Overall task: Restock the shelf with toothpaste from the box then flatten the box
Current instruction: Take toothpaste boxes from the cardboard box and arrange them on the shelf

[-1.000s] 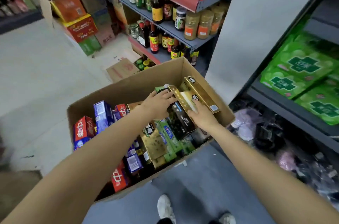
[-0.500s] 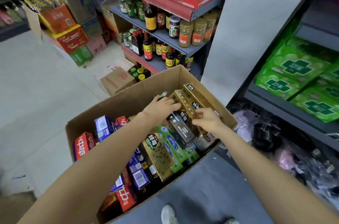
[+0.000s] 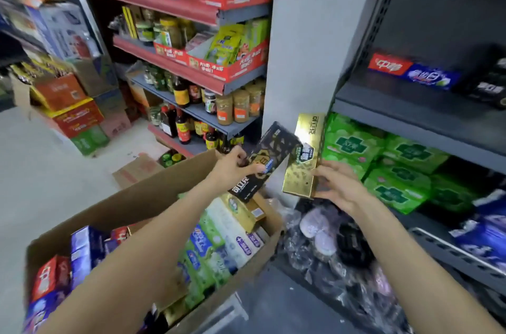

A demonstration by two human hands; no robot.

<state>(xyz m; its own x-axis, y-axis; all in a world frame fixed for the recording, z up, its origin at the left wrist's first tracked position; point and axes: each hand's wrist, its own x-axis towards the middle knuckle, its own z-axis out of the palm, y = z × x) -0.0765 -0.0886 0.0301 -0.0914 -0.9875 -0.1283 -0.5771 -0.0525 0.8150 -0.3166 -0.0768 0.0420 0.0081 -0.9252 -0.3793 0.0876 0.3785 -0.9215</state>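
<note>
An open cardboard box [image 3: 153, 196] sits on the floor, filled with several toothpaste cartons in green, blue, red and gold. Above its far right corner, my left hand [image 3: 232, 166] grips a black toothpaste carton [image 3: 269, 161], tilted. My right hand [image 3: 339, 186] holds a gold toothpaste carton [image 3: 304, 158] upright by its lower end, close to the grey shelf [image 3: 410, 114] on the right. A red-and-blue toothpaste carton [image 3: 413, 73] lies on that shelf beside dark cartons [image 3: 490, 87].
Green packs [image 3: 394, 164] fill the shelf below. Plastic-wrapped goods [image 3: 323, 235] lie on the floor by the box. A grey pillar [image 3: 306, 46] separates this rack from shelves of bottles and jars [image 3: 208, 103]. Stacked cartons [image 3: 74, 112] stand at the left.
Both hands have lifted out of the box, each with a toothpaste carton, and moved up and right toward the shelf. The view has tilted upward.
</note>
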